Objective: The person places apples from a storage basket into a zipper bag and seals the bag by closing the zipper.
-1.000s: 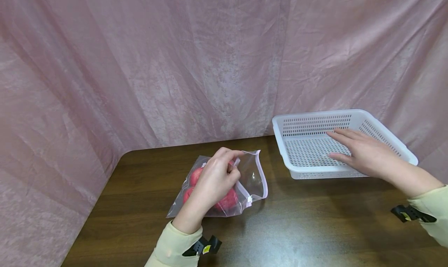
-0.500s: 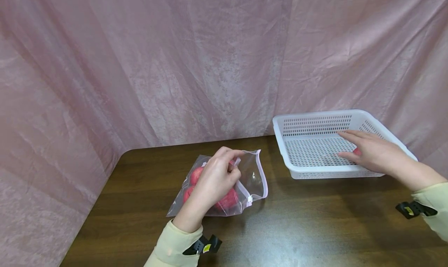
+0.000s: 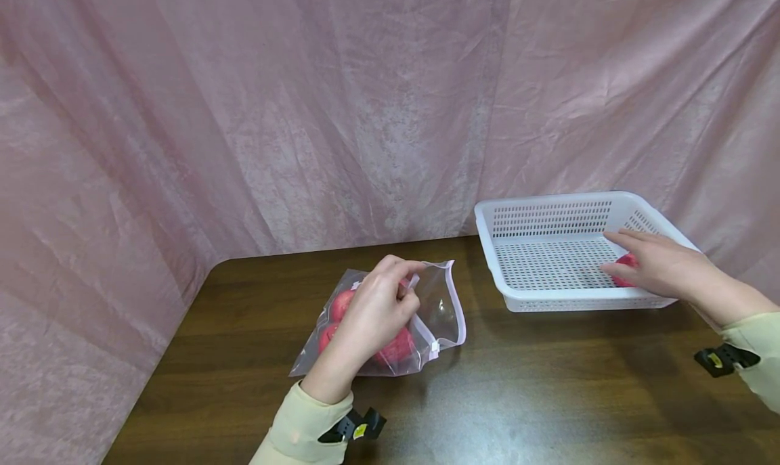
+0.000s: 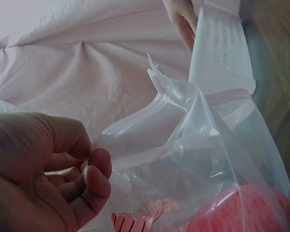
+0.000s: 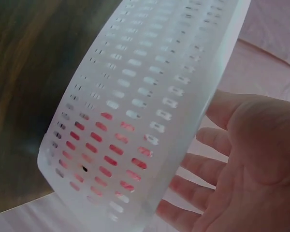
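My left hand (image 3: 382, 302) pinches the top edge of a clear zip bag (image 4: 150, 140) between thumb and fingers. Red apples (image 3: 396, 346) lie inside the bag, and its mouth with a pale purple strip gapes toward the right. Over the right end of a white plastic basket (image 3: 548, 294), my right hand (image 3: 667, 265) hangs with fingers spread and palm down. One red apple (image 3: 623, 275) sits in the basket right beneath that hand, partly covered by it. Through the basket's slotted side, the right wrist view shows the red of this apple (image 5: 106, 159).
The bag and basket stand on a dark brown wooden table (image 3: 506, 390), the basket at the back right. A pink curtain (image 3: 365, 113) hangs behind and along the left side. A black strap (image 3: 353, 428) sits on each wrist.
My right hand has shifted to the right over the basket, and the apple hidden under it has come into view. The left hand and the bag have stayed in place.
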Tool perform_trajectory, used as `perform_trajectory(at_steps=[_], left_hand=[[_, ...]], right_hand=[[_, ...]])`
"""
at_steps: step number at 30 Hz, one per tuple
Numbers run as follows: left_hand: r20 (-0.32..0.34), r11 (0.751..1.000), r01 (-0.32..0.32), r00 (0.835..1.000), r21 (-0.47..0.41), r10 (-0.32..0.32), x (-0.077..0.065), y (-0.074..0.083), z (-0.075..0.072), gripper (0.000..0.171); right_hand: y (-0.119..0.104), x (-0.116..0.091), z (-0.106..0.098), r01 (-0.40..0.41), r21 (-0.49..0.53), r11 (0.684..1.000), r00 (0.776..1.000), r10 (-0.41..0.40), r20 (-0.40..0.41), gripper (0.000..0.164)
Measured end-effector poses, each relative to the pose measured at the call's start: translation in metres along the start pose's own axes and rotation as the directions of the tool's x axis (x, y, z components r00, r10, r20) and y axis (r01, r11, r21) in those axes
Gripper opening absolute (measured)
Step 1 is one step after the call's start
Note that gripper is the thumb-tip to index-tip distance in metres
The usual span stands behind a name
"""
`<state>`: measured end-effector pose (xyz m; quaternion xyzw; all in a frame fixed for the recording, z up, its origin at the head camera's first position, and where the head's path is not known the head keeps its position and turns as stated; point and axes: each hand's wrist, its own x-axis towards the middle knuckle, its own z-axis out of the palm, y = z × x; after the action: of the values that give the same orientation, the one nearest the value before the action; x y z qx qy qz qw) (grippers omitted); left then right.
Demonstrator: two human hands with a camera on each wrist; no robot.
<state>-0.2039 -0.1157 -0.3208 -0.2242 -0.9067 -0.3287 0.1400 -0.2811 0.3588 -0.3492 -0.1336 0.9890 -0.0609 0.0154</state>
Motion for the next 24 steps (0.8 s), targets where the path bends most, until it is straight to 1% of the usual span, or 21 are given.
perform_trajectory(at_steps=[5, 12, 20, 24], left_hand=[[-0.002, 1.000, 0.000, 1.000, 0.000, 0.000, 0.000, 0.000, 0.000, 0.046], [0.000, 1.000, -0.003, 1.000, 0.001, 0.003, 0.001, 0.000, 0.001, 0.046], [0.002, 1.000, -0.005, 1.000, -0.002, 0.005, 0.001, 0.000, 0.001, 0.047], [0.004, 1.000, -0.002, 1.000, -0.006, 0.002, 0.001, 0.001, 0.001, 0.046]], right_hand=[[0.003, 0.001, 0.002, -0.022, 0.015, 1.000, 1.000, 0.022, 0.016, 0.086], [0.009, 0.001, 0.006, -0.019, 0.019, 1.000, 1.000, 0.019, 0.016, 0.081], [0.020, 0.002, 0.009, -0.030, 0.037, 0.999, 0.999, 0.029, 0.034, 0.080], [0.024, 0.003, 0.010, -0.015, 0.048, 0.999, 0.999, 0.014, 0.038, 0.077]])
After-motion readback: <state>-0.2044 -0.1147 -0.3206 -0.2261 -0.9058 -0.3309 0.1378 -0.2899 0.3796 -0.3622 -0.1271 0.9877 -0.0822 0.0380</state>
